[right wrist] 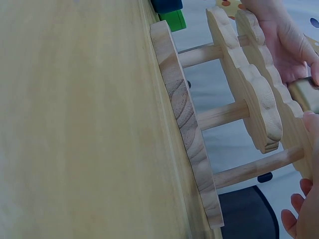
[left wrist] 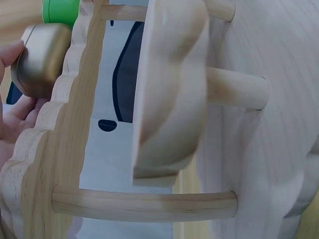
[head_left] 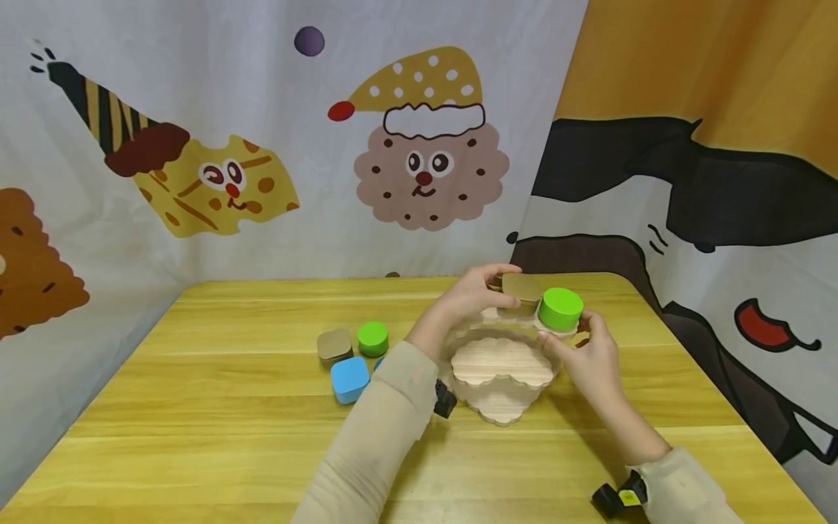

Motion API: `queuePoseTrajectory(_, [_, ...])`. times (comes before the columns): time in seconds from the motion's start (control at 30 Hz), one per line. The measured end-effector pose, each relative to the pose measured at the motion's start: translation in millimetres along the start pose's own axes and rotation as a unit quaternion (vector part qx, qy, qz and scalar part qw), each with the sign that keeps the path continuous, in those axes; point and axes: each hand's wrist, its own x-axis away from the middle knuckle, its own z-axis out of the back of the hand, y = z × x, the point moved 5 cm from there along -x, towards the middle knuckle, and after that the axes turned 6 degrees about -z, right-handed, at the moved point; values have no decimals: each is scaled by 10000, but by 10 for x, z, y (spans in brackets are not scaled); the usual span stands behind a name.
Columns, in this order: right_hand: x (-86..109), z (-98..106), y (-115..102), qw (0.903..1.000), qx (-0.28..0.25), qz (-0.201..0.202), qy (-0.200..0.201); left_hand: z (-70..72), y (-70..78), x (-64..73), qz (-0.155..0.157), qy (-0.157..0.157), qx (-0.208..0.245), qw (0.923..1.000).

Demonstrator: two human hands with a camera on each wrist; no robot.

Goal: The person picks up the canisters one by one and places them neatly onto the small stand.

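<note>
A tiered wooden stand [head_left: 503,362] with scalloped boards and round dowels stands on the table. At the left of its top board, my left hand [head_left: 476,293] holds a gold square tin [head_left: 521,289] between thumb and fingers; the tin appears to rest on the board in the left wrist view. Beside it on the top board sits a round green tin [head_left: 561,308]. My right hand [head_left: 594,358] grips the right end of that board, its thumb in front and fingers behind, close to the green tin. The green tin hides part of the right fingers.
Left of the stand, another gold tin [head_left: 334,346], a round green tin [head_left: 373,339] and a blue square tin [head_left: 350,380] are grouped on the wooden table [head_left: 216,437]. My left sleeve [head_left: 380,437] partly covers another blue item. A printed curtain [head_left: 249,94] hangs behind the table.
</note>
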Motion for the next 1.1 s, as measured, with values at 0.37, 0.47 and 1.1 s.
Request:
queuePoseTrajectory(0.37, [-19, 5, -7, 10000, -17, 28, -27, -4, 3, -2, 147, -77, 100, 9998])
queuePoseTrajectory(0.47, [-22, -2, 0, 10000, -29, 36, -33, -3, 1, -3, 159, -135, 36, 9998])
queuePoseTrajectory(1.1, [-14, -11, 33, 10000, -25, 27, 21, 206, 76, 324, -397, 243, -63, 9989])
